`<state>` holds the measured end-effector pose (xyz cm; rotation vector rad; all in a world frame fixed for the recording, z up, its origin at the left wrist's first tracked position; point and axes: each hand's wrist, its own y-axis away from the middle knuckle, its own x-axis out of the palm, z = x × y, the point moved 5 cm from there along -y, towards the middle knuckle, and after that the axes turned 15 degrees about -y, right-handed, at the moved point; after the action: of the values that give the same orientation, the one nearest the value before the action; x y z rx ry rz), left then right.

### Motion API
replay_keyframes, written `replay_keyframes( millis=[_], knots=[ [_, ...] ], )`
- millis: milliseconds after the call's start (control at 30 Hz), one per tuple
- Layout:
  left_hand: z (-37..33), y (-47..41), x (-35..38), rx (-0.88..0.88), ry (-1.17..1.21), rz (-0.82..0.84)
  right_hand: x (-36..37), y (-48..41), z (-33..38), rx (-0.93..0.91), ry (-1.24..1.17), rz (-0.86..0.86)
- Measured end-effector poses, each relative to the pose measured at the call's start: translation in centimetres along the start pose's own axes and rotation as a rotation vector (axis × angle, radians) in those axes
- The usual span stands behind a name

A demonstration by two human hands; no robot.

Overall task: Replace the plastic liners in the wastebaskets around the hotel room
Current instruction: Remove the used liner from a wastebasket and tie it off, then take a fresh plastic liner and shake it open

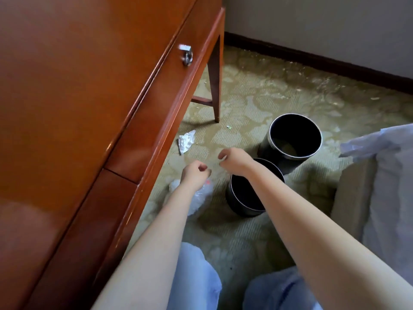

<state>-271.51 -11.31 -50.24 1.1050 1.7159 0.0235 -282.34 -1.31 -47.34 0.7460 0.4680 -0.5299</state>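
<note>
Wooden desk, glossy red-brown; drawer front with metal ring pull; tapered leg standing on patterned green carpet. Crumpled white paper and small green scrap on carpet near leg. Dark baseboard along wall. White bedding at right.

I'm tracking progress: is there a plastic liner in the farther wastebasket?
No, the farther wastebasket shows a bare rim and dark inside, with no plastic folded over its edge.
</note>
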Motion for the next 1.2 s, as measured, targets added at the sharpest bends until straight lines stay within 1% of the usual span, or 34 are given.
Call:
replay_keyframes(
  millis=[200,333,467,600,733,833,933,1000,1200],
  knots=[
    [-6.1,9.0,-8.0,0.054,-0.048,0.07,-7.3,9.3,6.2,0.053,0.023,-0.013],
    [-9.4,15.3,-13.8,0.104,-0.048,0.086,-10.8,16.2,10.2,0.049,0.057,0.018],
    [-11.1,21.4,-18.7,0.123,-0.035,0.011,-13.1,22.2,14.8,-0.01,0.086,0.039],
    [-10.2,27.5,-22.9,0.087,0.025,-0.11,-13.5,26.5,20.0,-0.127,0.114,0.083],
    [-6.3,33.8,-26.9,-0.007,0.04,-0.193,-11.2,30.6,25.6,-0.269,0.174,0.145],
    [-1.8,38.6,-29.6,-0.09,0.101,-0.28,-7.1,33.1,29.0,-0.334,0.209,0.204],
    [3.9,44.0,-32.0,-0.166,0.119,-0.342,-1.6,36.4,33.1,-0.398,0.274,0.288],
    [8.5,48.0,-33.7,-0.232,0.111,-0.394,2.6,39.5,36.6,-0.478,0.319,0.362],
    [23.8,63.4,-37.0,-0.425,0.187,-0.56,17.8,50.9,46.6,-0.684,0.418,0.53]
  ],
)
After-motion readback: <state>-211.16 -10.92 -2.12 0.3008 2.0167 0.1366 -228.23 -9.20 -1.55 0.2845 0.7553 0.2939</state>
